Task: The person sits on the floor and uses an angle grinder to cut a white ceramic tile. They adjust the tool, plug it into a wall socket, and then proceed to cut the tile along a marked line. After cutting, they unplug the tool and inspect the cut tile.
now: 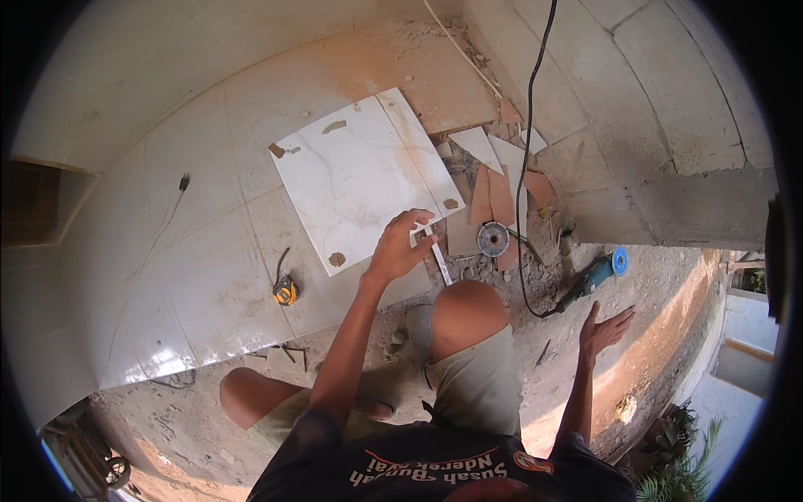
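A large white marbled tile (347, 180) lies on the floor ahead of me, with a line running along its right side and brownish patches near its corners. My left hand (400, 249) is over the tile's near right corner, thumb and fingers curved but apart. Close to the thumb, a narrow white strip (441, 263) extends from the corner toward my knee; whether the thumb touches it I cannot tell. Off to the right, my right hand (604, 333) is held out with fingers stretched and nothing in it. Nearest to it is a teal angle grinder (590, 279) with a blue disc.
A loose segmented cutting disc (493, 239) rests beside broken tile pieces (477, 149). The black cable (527, 151) hangs down to the grinder. On the left are a yellow tape measure (285, 290) and a cable with a plug (184, 181). Rubble (535, 351) covers the ground nearby.
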{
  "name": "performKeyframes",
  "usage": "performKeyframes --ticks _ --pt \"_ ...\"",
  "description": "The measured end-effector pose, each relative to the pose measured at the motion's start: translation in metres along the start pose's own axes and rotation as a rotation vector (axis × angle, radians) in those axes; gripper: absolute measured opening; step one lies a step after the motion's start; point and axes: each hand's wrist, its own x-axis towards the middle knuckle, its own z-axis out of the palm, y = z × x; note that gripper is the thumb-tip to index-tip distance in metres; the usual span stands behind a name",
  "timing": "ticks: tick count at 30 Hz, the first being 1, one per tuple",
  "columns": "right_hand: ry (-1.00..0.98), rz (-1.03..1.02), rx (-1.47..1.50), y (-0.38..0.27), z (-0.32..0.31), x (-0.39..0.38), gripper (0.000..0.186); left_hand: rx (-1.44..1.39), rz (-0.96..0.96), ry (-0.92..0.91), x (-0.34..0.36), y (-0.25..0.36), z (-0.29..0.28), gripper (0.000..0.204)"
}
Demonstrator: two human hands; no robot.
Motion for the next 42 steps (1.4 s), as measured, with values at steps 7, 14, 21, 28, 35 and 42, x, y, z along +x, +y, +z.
performKeyframes --ticks 7,14,21,28,35,42 --pt "-0.53 -0.306 0.472 -0.049 -0.164 0.0 0.093 0.079 -0.087 0.221 -0.014 0.22 -0.115 0.038" --pt "-0.833 -0.149 0.798 -0.066 -0.39 0.094 0.07 0.101 -0.162 0.213 0.017 0.524 -0.211 0.04" --pt "-0.778 -0.069 1.034 -0.155 -0.494 0.25 0.03 0.065 -0.165 0.223 0.079 0.661 -0.261 0.043" --pt "-0.42 -0.2 1.322 -0.377 -0.526 0.497 0.036 0.028 -0.183 0.282 0.083 0.737 -0.284 0.043" --pt "-0.443 -0.321 1.175 -0.603 -0.52 0.702 0.074 0.055 -0.21 0.23 0.047 0.721 -0.305 0.043" --pt "-0.766 -0.195 1.332 -0.675 -0.533 0.722 0.076 0.064 -0.19 0.204 0.04 0.706 -0.333 0.042"
